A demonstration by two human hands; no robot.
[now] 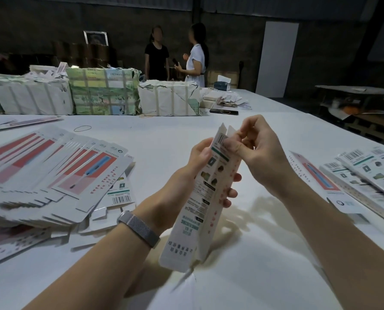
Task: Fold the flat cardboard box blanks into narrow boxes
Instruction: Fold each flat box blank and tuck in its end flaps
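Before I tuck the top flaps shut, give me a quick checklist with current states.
1. Left hand grips the box mid-body: ok.
2. Right hand pinches the top flaps: ok.
3. Box opened into a narrow tube: ok.
4. Top flaps closed: not ok, they stand up.
5. Bottom end closed: cannot tell.
6. More blanks on the table: ok.
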